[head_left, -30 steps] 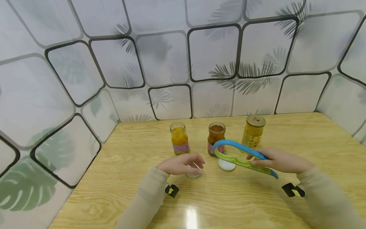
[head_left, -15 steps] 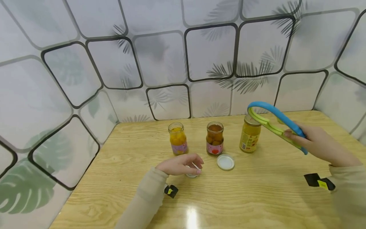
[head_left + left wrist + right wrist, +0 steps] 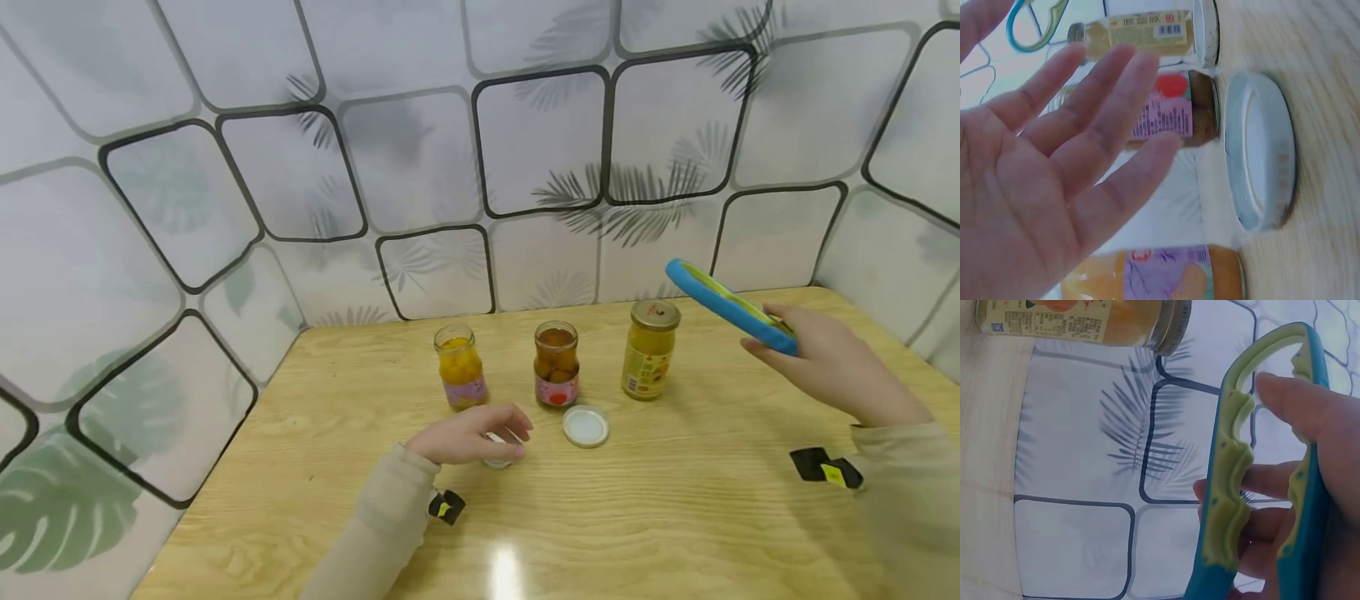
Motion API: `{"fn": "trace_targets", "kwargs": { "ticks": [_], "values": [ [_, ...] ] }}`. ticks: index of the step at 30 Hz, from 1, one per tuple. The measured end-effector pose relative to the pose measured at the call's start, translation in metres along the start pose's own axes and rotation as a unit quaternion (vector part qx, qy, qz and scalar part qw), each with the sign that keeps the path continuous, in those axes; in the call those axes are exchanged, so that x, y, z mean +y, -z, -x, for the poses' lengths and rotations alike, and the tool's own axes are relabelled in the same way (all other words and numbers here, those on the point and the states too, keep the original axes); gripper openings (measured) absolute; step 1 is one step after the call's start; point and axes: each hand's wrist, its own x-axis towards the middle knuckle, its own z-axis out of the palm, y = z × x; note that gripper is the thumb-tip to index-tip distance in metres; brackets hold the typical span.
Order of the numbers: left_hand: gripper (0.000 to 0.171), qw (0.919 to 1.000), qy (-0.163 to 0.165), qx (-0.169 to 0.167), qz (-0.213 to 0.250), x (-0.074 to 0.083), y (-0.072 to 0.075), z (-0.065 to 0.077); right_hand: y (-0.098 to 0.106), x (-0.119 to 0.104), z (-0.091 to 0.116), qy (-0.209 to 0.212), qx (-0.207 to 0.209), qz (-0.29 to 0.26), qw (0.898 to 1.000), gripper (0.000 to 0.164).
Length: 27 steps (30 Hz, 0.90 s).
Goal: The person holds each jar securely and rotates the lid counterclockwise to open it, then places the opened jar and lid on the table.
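Three jars are standing in a row across the worktop [image 3: 637, 517], obstructing a low sideways pass: the yellow-filled jar [image 3: 460, 367], the brown-filled jar [image 3: 557, 367] and the capped jar [image 3: 649, 350]. Gaps are opening between neighbours. A white lid [image 3: 586, 426] is lying just before the brown-filled jar, cluttering its front. The left hand [image 3: 471, 433] is partly covering a second lid [image 3: 497, 454], blocking the yellow-filled jar's near side. The right hand [image 3: 836, 358] is holding a blue-green loop [image 3: 731, 304] aloft, hindering the capped jar's right side. Between both sleeves, wide room is remaining.
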Motion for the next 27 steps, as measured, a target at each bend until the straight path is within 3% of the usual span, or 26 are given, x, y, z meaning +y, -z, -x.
{"fn": "trace_targets", "kwargs": {
  "ticks": [5,10,15,20,23,27],
  "values": [
    [0.034,0.9983,-0.015,0.037,-0.043,0.013,-0.011,-0.017,0.001,0.0,0.003,-0.019,0.013,-0.001,1.0,0.058],
    [0.043,0.9932,-0.016,0.083,-0.08,0.031,-0.028,-0.053,-0.001,0.002,0.006,-0.061,0.031,-0.033,0.997,0.059],
    [0.052,0.9843,0.002,0.172,-0.038,0.048,-0.041,-0.096,-0.004,0.003,0.006,-0.075,0.029,-0.046,0.996,0.06],
    [0.067,0.9627,0.037,0.268,0.003,0.061,-0.049,-0.137,-0.004,0.003,0.004,-0.075,0.022,-0.041,0.996,0.066],
    [0.075,0.9528,0.047,0.299,0.028,0.063,-0.051,-0.158,-0.003,0.001,0.003,-0.075,0.021,-0.039,0.996,0.068],
    [0.081,0.9484,0.051,0.311,0.032,0.06,-0.053,-0.179,-0.002,0.0,0.003,-0.076,0.021,-0.043,0.996,0.069]
  ]
}}
